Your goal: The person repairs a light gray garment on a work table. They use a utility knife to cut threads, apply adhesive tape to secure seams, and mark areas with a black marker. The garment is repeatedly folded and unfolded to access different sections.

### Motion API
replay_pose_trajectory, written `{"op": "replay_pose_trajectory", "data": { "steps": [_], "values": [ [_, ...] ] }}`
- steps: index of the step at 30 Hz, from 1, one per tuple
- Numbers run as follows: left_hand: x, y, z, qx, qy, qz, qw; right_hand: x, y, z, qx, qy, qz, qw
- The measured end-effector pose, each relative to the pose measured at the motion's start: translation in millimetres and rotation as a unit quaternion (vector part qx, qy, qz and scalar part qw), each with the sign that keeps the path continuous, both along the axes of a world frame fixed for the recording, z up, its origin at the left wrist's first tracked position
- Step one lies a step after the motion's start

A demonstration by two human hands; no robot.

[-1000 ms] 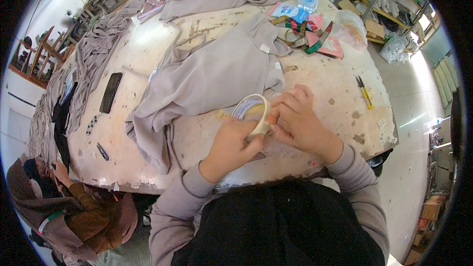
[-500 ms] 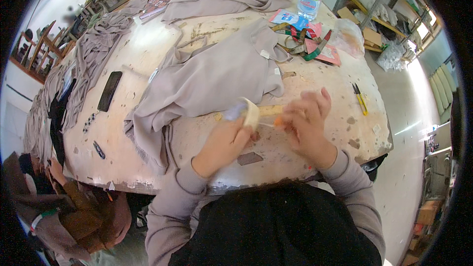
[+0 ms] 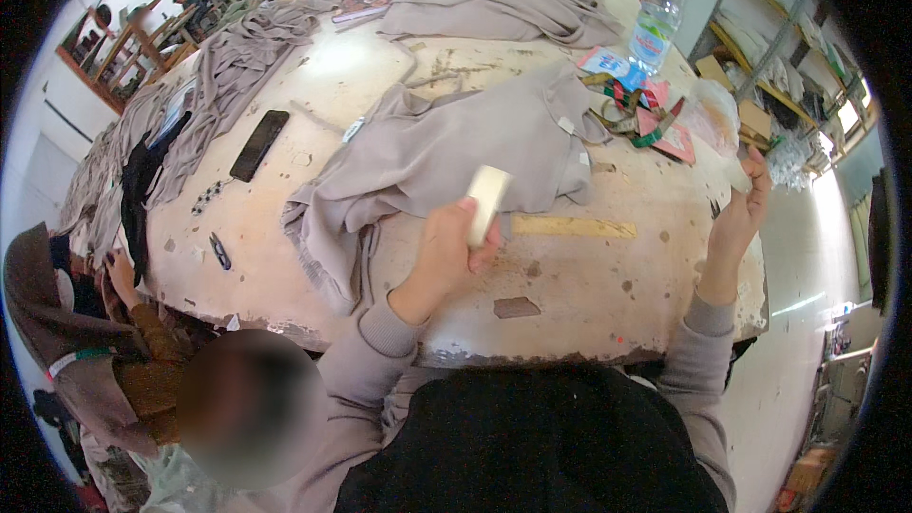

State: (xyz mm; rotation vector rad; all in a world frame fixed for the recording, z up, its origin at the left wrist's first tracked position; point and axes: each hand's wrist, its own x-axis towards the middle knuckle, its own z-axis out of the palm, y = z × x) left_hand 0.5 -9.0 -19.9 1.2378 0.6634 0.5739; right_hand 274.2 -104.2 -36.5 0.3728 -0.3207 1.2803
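Note:
My left hand (image 3: 445, 252) is closed round a cream-coloured roll (image 3: 489, 198), probably tape, seen nearly edge-on above the table's near middle. Far to the right, my right hand (image 3: 736, 214) is raised over the table's right edge. Its fingers are bent together and point up and away; whatever they pinch is too small to make out. Dark tips of snips (image 3: 715, 210) show beside this hand, which covers the rest of them. Just beyond the roll lies a taupe garment (image 3: 446, 138), spread with folds and small white labels. A yellow strip (image 3: 575, 227) lies flat near my left hand.
A water bottle (image 3: 655, 28), coloured packets and a measuring tape (image 3: 622, 119) stand or lie at the far right. On the left are a phone (image 3: 259, 145), dark snips (image 3: 219, 252) and more taupe cloth (image 3: 233, 66). A co-worker (image 3: 152, 351) sits at lower left.
My right hand has moved from beside the roll out to the right edge. My left hand keeps the roll, now tilted differently. The whole view has shifted.

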Motion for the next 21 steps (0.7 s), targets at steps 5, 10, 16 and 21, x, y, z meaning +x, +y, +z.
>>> {"op": "replay_pose_trajectory", "data": {
  "steps": [5,10,16,21],
  "values": [
    [14.5,-8.5,-10.2,0.001,0.002,-0.309,0.951,-44.7,-4.8,-5.6,-0.143,-0.742,-0.264,0.599],
    [-27.1,1.2,4.3,0.467,-0.015,0.045,0.883,-30.4,-9.4,11.4,-0.287,-0.748,-0.377,0.464],
    [-152.5,20.3,10.5,0.487,0.283,0.307,0.767,38.4,-8.2,1.8,-0.349,-0.832,-0.432,0.0],
    [-168.7,35.9,-18.6,0.498,0.464,0.181,0.71,-45.6,39.6,16.1,-0.242,-0.826,-0.381,0.337]
  ]
}}
